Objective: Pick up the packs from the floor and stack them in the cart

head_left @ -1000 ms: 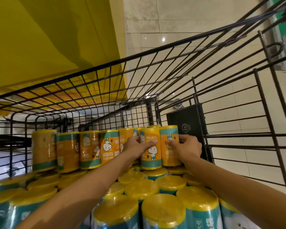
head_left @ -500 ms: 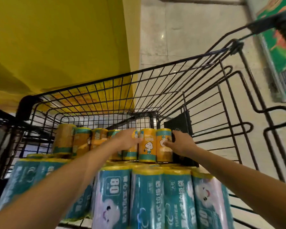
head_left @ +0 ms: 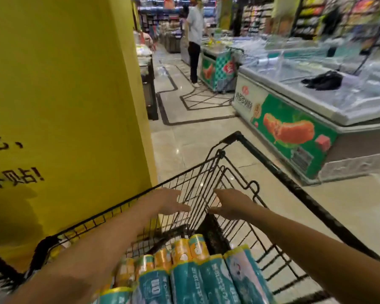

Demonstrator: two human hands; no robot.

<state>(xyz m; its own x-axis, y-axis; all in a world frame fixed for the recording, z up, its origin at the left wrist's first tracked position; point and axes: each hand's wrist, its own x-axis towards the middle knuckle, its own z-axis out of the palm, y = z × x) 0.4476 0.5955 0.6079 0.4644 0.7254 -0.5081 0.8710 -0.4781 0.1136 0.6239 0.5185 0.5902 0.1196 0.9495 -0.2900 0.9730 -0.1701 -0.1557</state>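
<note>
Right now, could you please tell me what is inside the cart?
Teal packs lie nearest, orange packs behind them, a dark flat object in the far corner of the cart. Anything beneath the packs is covered.

black wire cart (head_left: pixel 206 172) is walling off ten and two o'clock; room is lying open above teal cylindrical packs (head_left: pixel 206 279).

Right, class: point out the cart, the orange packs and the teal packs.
cart (head_left: pixel 198 183), head view, on its far wire wall.
orange packs (head_left: pixel 181 249), head view, on one pack's side.
teal packs (head_left: pixel 215 279), head view, on one pack's printed side.
</note>
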